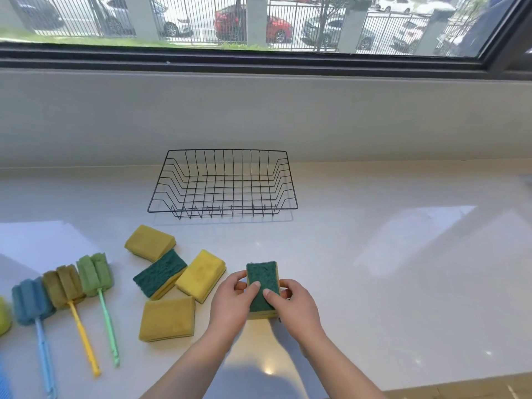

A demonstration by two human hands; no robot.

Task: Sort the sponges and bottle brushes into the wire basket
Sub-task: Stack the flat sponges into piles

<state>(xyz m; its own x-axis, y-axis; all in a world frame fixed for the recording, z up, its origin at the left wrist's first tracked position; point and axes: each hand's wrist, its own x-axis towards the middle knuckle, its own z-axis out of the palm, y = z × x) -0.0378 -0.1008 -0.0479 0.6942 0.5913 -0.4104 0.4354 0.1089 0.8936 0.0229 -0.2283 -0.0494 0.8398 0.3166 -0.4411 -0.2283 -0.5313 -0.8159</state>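
Held sponge (262, 286): green scouring face up, yellow foam underneath, lying near the front of the white counter (374, 254), well short of the basket. Being gripped from both sides: left hand (230, 305) closed on its left edge with thumb pressing on the green face, right hand (293, 305) closed on its right edge with thumb likewise on top. Cannot tell whether resting on the counter or lifted slightly.

Wire basket (222, 184): black, rectangular, sitting upright farther back on the counter near the wall, holding nothing.

Loose sponges, lying in a cluster left of the hands:
- yellow sponge (150, 242), farthest back, yellow side up;
- green-faced sponge (160, 272), tilted, touching the one behind it;
- bright yellow sponge (201, 275), just beside the left hand;
- front yellow sponge (167, 318), nearest the counter's edge.

Bottle brushes, lying side by side farther left, foam heads toward the basket, handles pointing toward the viewer:
- green brush (99, 286);
- yellow brush (69, 298);
- blue brush (34, 312).

Yellow-green object (4, 316), cut off at the left border, unidentifiable.

Window (259, 21) running above the wall, showing fence and parked cars outside.
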